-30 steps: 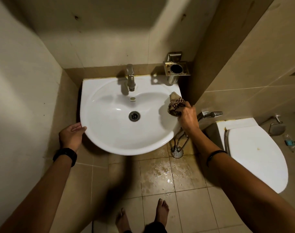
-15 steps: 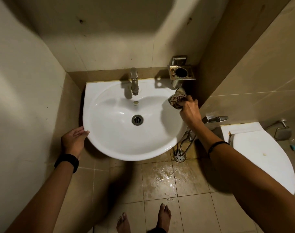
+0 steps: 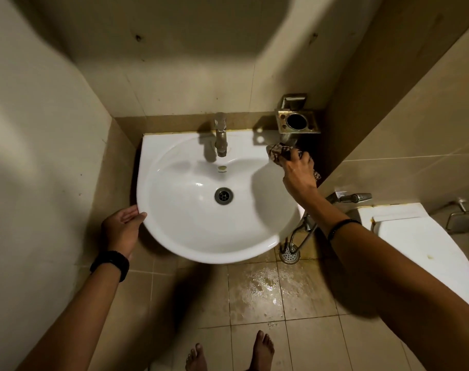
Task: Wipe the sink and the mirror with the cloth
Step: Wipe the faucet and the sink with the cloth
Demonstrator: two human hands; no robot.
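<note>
Wiping the sink (image 3: 174, 156) rim, back right corner
Right hand (image 3: 299, 174) clenched on cloth (image 3: 279, 153) beneath metal holder (image 3: 299, 123); left hand (image 3: 122, 228) released, fingers (image 3: 134, 216) flat against rim

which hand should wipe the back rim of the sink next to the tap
Right. The right hand already grips the brown patterned cloth at the white ceramic sink's back right corner; the left hand rests open on the front left rim.

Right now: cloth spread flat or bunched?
Bunched. The cloth is wadded in the right hand, pressed on the sink rim's back-right corner.
</note>
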